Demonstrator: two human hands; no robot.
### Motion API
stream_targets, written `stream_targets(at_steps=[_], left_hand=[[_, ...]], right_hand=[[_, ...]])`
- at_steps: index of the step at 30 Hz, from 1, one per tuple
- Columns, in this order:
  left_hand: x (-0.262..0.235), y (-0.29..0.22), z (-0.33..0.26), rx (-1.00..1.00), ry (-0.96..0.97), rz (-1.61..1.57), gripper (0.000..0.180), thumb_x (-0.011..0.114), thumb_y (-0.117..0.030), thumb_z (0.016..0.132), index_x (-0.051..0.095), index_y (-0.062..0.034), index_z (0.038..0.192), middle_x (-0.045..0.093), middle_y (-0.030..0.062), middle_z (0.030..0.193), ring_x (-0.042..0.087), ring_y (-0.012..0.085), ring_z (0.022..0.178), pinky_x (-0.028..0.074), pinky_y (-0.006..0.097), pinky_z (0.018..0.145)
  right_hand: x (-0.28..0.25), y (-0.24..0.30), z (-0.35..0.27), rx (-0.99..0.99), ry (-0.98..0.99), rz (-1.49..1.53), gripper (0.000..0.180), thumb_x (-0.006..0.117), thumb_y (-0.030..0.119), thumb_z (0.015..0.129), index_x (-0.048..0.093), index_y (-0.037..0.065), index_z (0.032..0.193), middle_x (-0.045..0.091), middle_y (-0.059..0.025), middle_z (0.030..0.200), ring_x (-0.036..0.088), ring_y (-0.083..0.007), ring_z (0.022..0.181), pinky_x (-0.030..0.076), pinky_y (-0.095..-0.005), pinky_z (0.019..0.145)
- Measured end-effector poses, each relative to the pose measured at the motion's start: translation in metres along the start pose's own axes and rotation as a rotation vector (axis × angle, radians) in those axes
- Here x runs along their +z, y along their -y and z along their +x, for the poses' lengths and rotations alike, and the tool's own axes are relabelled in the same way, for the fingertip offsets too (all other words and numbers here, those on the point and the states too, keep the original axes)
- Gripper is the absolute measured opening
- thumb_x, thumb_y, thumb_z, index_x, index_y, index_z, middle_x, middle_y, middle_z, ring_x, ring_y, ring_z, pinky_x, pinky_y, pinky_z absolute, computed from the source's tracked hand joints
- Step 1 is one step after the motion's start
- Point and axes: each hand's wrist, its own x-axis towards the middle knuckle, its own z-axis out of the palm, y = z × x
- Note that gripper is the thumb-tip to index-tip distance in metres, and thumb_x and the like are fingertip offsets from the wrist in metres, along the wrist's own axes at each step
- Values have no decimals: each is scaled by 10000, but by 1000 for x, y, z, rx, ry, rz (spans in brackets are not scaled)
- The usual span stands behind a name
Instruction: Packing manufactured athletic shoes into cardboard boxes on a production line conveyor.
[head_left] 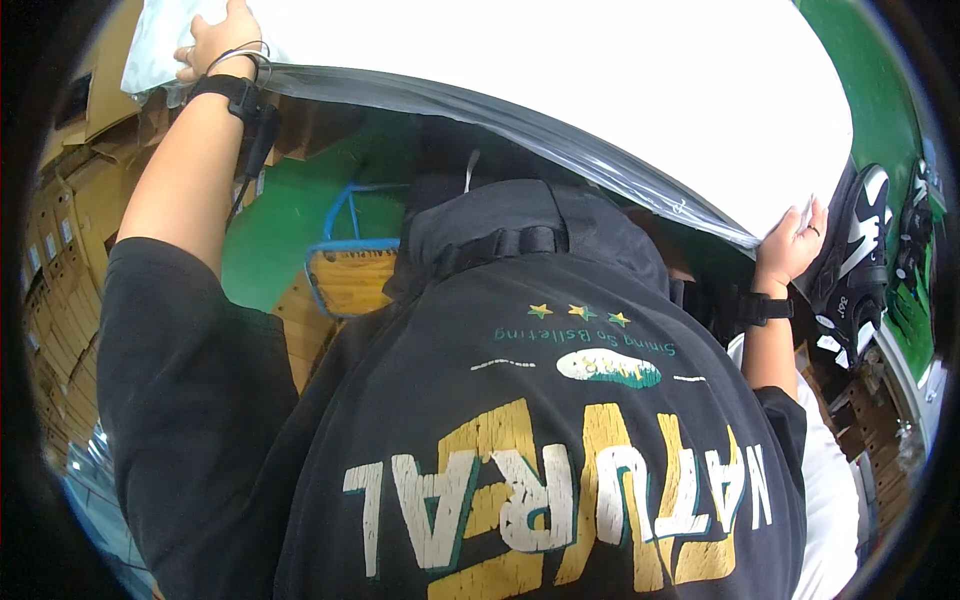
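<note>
A large white plastic bag [560, 90] with a dark grey inner side fills the top of the view, held up in front of me. My left hand [215, 40] grips its upper left edge, with a black wrist strap and a thin cable on the wrist. My right hand [790, 245] pinches the bag's lower right corner and also wears a black wrist strap. Below the bag I see my own black printed shirt [520, 430].
Cardboard boxes [70, 230] are stacked along the left. A wooden pallet wrapped in blue strapping [345, 270] lies on the green floor [275, 230]. Black and white shoes [860, 260] sit at the right.
</note>
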Motion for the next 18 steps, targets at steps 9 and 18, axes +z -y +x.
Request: stream_targets(at_steps=[9,18], left_hand=[[-16,-19,-20,10,-68,72,687,472,-556,748,359,-185,1315,274,245,1336,231,421,1226,200,497,1011],[-23,-33,-37,-17,-29,-100,643,514,-449,771,370,-113,1300,175,263,1385,126,438,1277,135,450,1053]], right_hand=[[-15,28,16,174,208,-298,438,558,196,746,500,17,1141,477,-205,1171,457,-355,1080,357,-413,919],[-199,196,72,-675,-937,1431,195,458,127,771,625,105,869,597,-35,754,550,-163,750,381,-330,823]])
